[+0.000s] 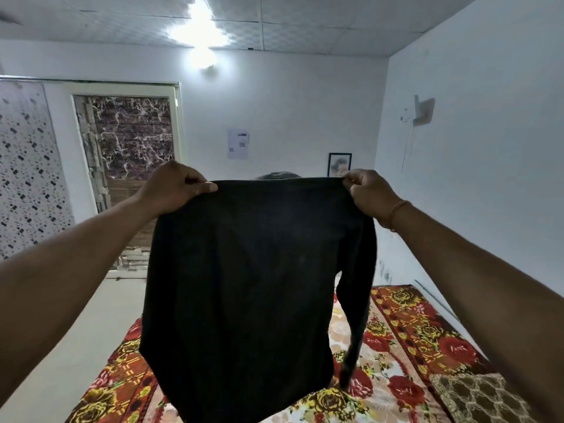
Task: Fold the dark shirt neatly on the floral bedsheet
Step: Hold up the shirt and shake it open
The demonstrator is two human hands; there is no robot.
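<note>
shirt (244, 285) | hangs long-way down above the bedsheet (396, 346) | my left hand (174, 187) and right hand (366, 193) pinch its top edge

Brown patterned pillow (482, 398), framed picture (339, 164), door (131, 166)

No text can be read anywhere. A paper sheet (238, 144) stuck on the far wall carries dark printed blocks, too small and blurred to make out. The framed picture (339, 164) near it shows no legible words either.
</note>
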